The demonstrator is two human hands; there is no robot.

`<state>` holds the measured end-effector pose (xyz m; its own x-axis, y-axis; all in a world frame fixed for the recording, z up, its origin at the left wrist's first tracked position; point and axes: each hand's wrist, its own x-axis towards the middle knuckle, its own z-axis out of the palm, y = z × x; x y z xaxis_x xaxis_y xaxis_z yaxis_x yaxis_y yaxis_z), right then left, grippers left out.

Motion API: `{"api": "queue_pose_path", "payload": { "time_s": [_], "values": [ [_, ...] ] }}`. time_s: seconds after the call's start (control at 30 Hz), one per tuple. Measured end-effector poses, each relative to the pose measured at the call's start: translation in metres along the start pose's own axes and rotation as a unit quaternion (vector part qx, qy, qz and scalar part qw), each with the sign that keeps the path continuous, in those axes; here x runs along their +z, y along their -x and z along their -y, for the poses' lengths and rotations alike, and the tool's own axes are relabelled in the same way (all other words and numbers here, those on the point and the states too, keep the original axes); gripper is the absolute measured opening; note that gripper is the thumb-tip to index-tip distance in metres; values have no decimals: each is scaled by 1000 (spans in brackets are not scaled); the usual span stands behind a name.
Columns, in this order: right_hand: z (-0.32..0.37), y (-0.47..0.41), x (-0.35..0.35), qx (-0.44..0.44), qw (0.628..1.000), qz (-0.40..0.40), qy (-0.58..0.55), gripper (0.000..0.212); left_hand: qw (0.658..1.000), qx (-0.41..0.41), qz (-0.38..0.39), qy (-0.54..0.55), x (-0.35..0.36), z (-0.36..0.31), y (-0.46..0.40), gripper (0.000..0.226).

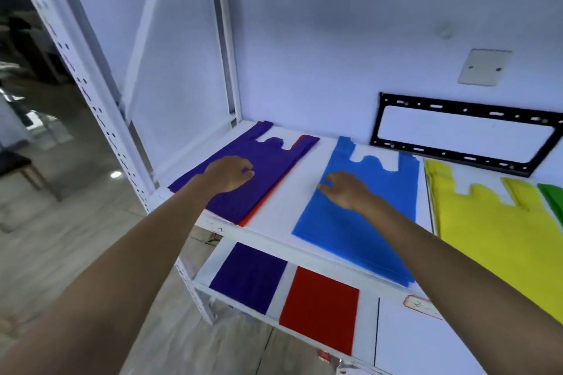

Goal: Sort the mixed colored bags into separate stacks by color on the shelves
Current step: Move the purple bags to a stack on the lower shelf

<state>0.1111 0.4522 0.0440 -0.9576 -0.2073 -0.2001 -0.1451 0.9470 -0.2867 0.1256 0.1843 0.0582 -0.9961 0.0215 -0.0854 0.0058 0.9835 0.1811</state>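
both hands are down on the upper shelf (pixel 307 158). the left hand (pixel 227 173), at about 10 o'clock from the frame's centre, rests palm-down on the purple bag (pixel 262 167), fingers curled so the tips press into the cloth; its grip looks half-closed, pinching or dragging the top layer, not lifting anything clear. the right hand (pixel 344 189), near 2 o'clock, lies on the blue stack (pixel 359 210) at its left edge, fingers bent loosely, holding nothing that can be seen.

the step in hand seems to be peeling the purple bag off a mixed pile: a red bag (pixel 264 205) shows as a thin strip along the purple one's right and lower edge. to do it well, pinch only the top layer near the middle, let the other hand steady the neighbouring stack, and draw the bag toward the body so the red one beneath stays flat.

counted by colour, there are three piles in full view on the upper shelf: purple over red at 10 o'clock, blue at centre, yellow stack (pixel 487 231) at 4 o'clock, plus a sliver of green bag (pixel 553 198) at the right edge. on the lower shelf (pixel 396 335) lie two stacks, a lower purple stack (pixel 248 277) and just beside it a lower red stack (pixel 320 307). how many bags each holds cannot be told.
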Motion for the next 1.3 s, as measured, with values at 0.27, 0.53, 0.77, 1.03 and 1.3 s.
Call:
{"api": "queue_pose_path", "payload": {
  "time_s": [0.27, 0.53, 0.77, 1.03, 1.3],
  "values": [
    [87, -76, 40, 5, 1000, 13, -23, 43, 1000, -31, 1, 5, -6, 105, -55, 43],
    [146, -115, 93, 151, 984, -80, -44, 36, 998, -20, 43, 46, 5, 192, -126, 43],
    [173, -127, 109, 307, 936, -97, -145, 65, 997, -2, 69, 43, 22, 227, -170, 42],
    [171, -124, 109, 345, 909, -150, -178, 27, 999, 35, 20, 17, 39, 219, -182, 37],
    [152, -113, 104, 367, 882, -179, -236, 16, 995, 66, -12, 72, 37, 208, -188, 31]
  ]
}}
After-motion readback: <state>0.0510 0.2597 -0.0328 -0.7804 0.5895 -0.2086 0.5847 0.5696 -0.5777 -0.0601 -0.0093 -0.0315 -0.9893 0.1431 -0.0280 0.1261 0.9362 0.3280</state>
